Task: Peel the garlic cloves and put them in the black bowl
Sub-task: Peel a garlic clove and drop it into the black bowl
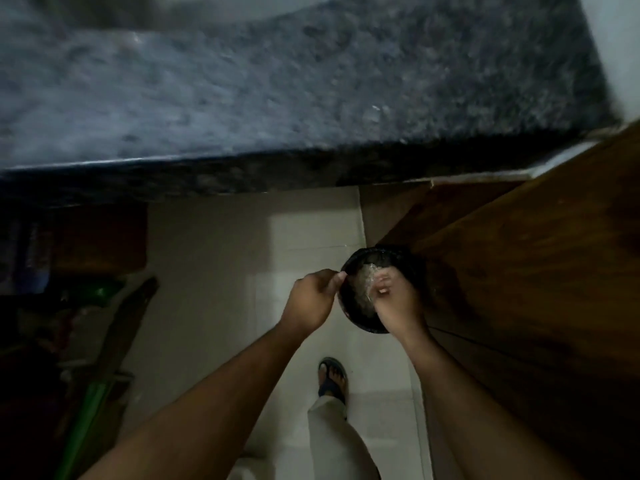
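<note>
1. The black bowl [360, 308] is held out over the tiled floor [214, 271], below and on the near side of the dark stone bench [277, 91], just left of a wooden door [519, 289]; it is tilted, its far rim lower and turned toward what looks like a dark bin [408, 261] beneath it, so I judge it is carried here to tip or brush something out
2. The left hand [311, 299] grips the left rim of the bowl, its fingers curled and pinching the edge, which steadies the bowl while the other hand works
3. The right hand [394, 299] reaches into the bowl from the right, its fingers bent down against pale, flaky stuff [363, 285] inside; I cannot tell whether they pinch any of it or only push it
4. That pale stuff is probably garlic skins, though the picture is dim and blurred and I cannot make out a single clove, peeled or not
5. The near right part of the bowl is hidden by the right hand and wrist, and the dark thing under its far rim shows only as a sliver
6. On the left, dim clutter with a green handle [90, 410] stands on the floor; what it is stays unclear
7. A sandalled foot [332, 377] and a pale trouser leg [339, 441] stand near, under the arms
</note>
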